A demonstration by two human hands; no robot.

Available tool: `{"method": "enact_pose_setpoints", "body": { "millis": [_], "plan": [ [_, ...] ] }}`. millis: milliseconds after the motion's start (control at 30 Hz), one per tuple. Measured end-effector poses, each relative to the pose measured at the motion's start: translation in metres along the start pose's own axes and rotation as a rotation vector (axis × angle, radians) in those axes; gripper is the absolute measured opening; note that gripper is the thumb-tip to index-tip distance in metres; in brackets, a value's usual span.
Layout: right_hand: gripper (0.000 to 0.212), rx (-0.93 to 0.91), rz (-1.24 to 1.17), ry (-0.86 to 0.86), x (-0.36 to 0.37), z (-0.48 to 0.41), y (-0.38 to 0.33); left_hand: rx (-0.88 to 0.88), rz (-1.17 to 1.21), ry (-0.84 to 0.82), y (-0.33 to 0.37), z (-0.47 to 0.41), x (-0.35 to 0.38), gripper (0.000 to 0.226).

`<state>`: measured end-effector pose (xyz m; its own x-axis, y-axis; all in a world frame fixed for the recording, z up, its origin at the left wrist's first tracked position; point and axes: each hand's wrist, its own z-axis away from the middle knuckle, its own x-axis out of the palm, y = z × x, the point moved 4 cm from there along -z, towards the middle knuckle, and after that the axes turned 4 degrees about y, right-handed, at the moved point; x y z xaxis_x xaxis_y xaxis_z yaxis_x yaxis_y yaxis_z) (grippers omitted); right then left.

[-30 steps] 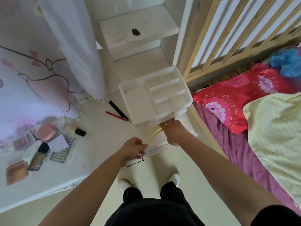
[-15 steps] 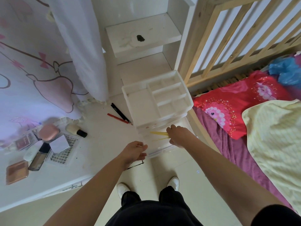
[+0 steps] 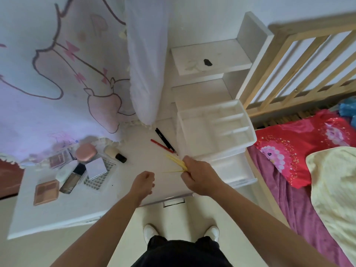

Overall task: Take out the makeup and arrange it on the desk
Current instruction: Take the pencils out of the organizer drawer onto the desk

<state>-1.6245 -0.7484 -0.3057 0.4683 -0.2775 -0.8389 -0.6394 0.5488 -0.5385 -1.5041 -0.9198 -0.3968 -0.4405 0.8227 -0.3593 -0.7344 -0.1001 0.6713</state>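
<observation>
So the right hand [image 3: 200, 176] has its grip closed tight, pinching a few thin yellow sticks [image 3: 175, 162] just above the desk [image 3: 119, 191] beside the white organizer [image 3: 194, 135], while the left hand [image 3: 143, 184] is loosely curled nearby, can't tell if anything's in it.

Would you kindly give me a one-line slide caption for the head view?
Right hand grips thin yellow sticks beside the white organiser; left hand curled over the desk.
</observation>
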Motion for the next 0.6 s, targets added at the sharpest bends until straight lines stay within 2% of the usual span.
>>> {"method": "enact_pose_setpoints", "body": {
  "millis": [100, 200, 433, 600],
  "plan": [
    [0.013, -0.06, -0.045, -0.052, 0.03, -0.033, -0.046, 0.075, -0.245, 0.06, -0.018, -0.017, -0.037, 0.023],
    [0.011, 0.022, -0.016, -0.121, 0.074, -0.072, -0.061, 0.125, -0.444, 0.086, -0.032, -0.03, -0.069, 0.033],
    [0.027, 0.308, 0.119, -0.241, 0.158, -0.143, -0.025, 0.205, -0.636, -0.062, -0.062, -0.07, -0.097, 0.047],
    [0.041, 0.34, 0.054, -0.169, 0.18, -0.165, -0.019, 0.252, -0.852, -0.171, -0.083, -0.089, -0.099, 0.061]
  ]
}}
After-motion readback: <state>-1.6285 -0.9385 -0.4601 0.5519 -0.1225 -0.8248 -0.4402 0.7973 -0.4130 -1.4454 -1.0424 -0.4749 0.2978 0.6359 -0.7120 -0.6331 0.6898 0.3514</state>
